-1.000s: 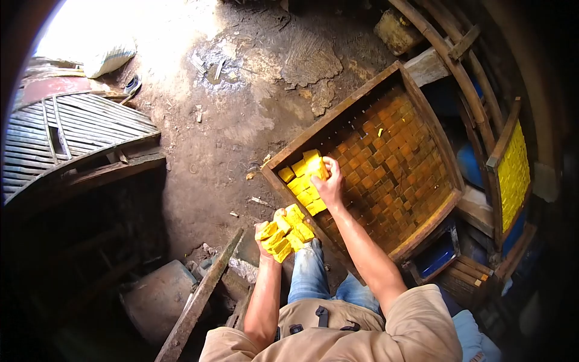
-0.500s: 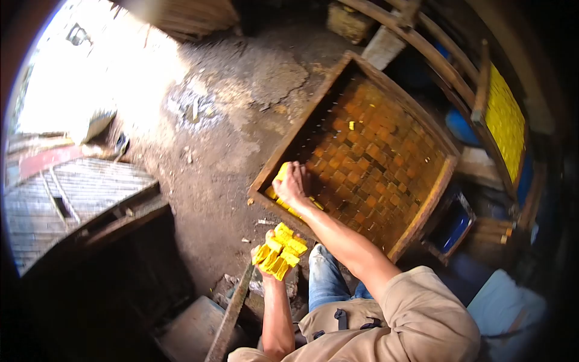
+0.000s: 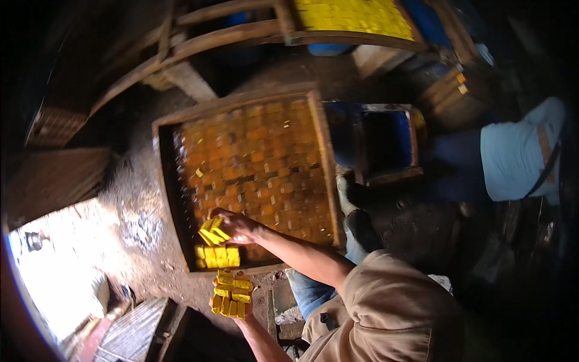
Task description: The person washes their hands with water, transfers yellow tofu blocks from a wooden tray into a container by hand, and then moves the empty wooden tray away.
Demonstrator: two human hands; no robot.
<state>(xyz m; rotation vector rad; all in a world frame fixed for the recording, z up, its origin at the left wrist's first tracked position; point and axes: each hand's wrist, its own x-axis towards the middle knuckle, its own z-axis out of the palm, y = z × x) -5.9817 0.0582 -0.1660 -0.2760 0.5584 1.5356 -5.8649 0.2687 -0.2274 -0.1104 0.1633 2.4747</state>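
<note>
My left hand [image 3: 248, 315] is closed from below around a stack of yellow blocks [image 3: 232, 294] that look like tofu, just outside the tray's near edge. My right hand [image 3: 240, 227] reaches over the wooden-framed tray [image 3: 329, 175] and grips several slim yellow tofu blocks [image 3: 212, 231]. Directly below that hand, a short row of yellow tofu blocks [image 3: 218, 257] lies in the tray's near left corner. The tray's base is a brown woven lattice, and a small yellow scrap [image 3: 199, 172] rests on it. Some right fingers are hidden behind the blocks.
A raised frame filled with yellow blocks [image 3: 353, 17] stands on a wooden rack [image 3: 205, 37] beyond the tray. To the right are a blue-lined wooden box [image 3: 395, 136] and a person in a light blue shirt [image 3: 515, 160]. Slatted boards [image 3: 136, 335] lie at lower left.
The view has turned to the right, and more of the person in light blue shows. My right hand has lifted from the tray corner with yellow blocks in it; the row below is now uncovered.
</note>
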